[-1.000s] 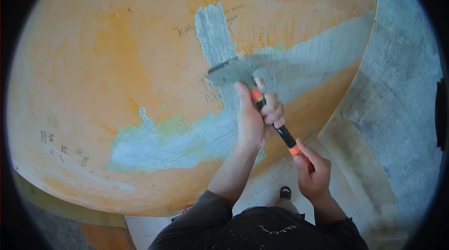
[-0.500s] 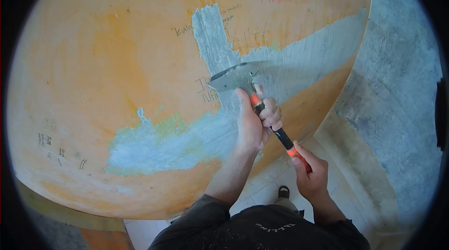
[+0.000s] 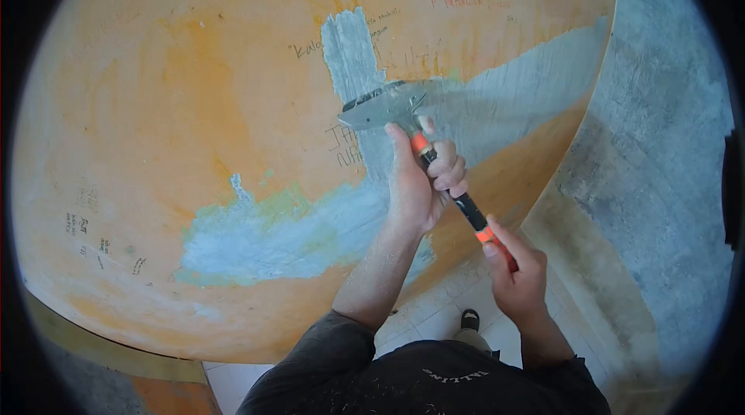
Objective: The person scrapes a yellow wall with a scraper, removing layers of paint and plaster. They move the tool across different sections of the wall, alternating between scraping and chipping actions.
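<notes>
A long-handled scraper [image 3: 380, 108] with a wide grey head and a black-and-orange handle lies against the orange wall [image 3: 256, 97], tilted up to the left. My left hand [image 3: 419, 182] wraps around the handle just below the head, its thumb stretched along the neck. Lower down, my right hand [image 3: 518, 271] grips the orange end of the handle. The head's dark blade edge crosses a bare grey strip [image 3: 351, 46] where the orange paint is off. Handwriting beside the strip is partly covered by the head.
A larger grey patch [image 3: 287, 240] spreads below, and another bare band [image 3: 535, 65] runs to the right. The adjoining grey wall [image 3: 660, 151] meets the orange one at a corner. Pale floor tiles [image 3: 434, 322] and a sandalled foot [image 3: 470, 319] show below.
The scraper head and my left hand have moved slightly up and left along the wall. My right hand has shifted up a little with the handle, still gripping it.
</notes>
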The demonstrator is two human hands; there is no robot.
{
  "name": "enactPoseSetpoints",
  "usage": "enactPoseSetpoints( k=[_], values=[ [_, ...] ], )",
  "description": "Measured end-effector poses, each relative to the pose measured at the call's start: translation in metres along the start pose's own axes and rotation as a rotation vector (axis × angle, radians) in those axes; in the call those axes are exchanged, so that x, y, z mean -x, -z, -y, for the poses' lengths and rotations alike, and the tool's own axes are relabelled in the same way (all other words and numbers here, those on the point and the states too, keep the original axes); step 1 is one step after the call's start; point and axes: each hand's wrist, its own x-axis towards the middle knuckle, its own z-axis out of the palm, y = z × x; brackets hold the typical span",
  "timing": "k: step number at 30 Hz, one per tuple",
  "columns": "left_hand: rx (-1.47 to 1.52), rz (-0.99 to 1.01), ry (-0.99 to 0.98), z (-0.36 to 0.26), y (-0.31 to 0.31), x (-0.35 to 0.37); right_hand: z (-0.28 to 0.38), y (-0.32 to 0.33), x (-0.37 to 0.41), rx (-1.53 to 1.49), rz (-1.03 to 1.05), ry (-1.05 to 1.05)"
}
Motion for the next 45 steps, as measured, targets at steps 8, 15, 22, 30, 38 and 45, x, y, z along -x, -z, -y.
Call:
enactPoseSetpoints(
  k=[8, 15, 22, 30, 38, 45],
  values=[
    [0.018, 0.009, 0.0, -0.008, -0.01, -0.007, 0.006, -0.006, -0.006, 0.021, -0.034, 0.057],
    [-0.04, 0.094, -0.022, -0.016, -0.009, -0.009, 0.006, -0.009, -0.008, -0.016, -0.052, 0.14],
    [0.01, 0.014, 0.045, -0.01, -0.003, 0.002, 0.004, -0.01, 0.005, -0.004, -0.027, 0.098],
    [0.047, 0.058, 0.002, -0.011, -0.009, 0.008, 0.017, -0.005, 0.0, -0.027, -0.034, 0.07],
    [0.027, 0.03, 0.004, -0.021, -0.019, 0.001, 0.027, -0.004, -0.003, -0.053, -0.043, 0.048],
    [-0.032, 0.137, -0.034, -0.037, -0.035, -0.023, 0.032, -0.006, -0.026, -0.074, -0.096, 0.067]
  ],
)
